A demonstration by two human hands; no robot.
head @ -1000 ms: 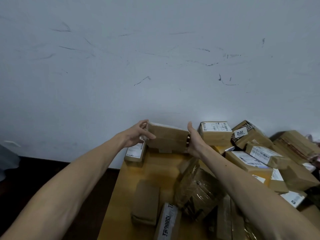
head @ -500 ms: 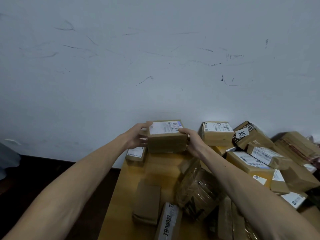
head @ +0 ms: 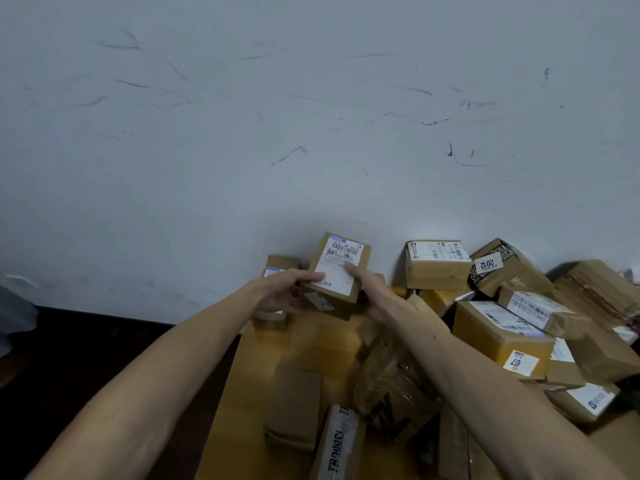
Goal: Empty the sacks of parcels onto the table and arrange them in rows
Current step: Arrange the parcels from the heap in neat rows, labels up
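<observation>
barely beginning rows on the yellow wooden table (head: pixel 304 344); leaving the tumbled heap of brown cardboard parcels (head: pixel 512 306) on the right unsorted. holding a brown labelled cardboard box (head: pixel 341 268) over the far edge, gripping it between left hand (head: pixel 280 296) and right hand (head: pixel 374 292), with fingers (head: pixel 313 277) curling onto its label. turning it endways, no longer crosswise as before.

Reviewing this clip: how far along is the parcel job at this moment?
Done: parcels lie out on the table, and a small box and a wider box stand against the wall, perhaps a row's start. In hand: left grip and right grip hold a labelled box between them. Left: the heap on the right and the loose parcels nearby are unarranged.
</observation>
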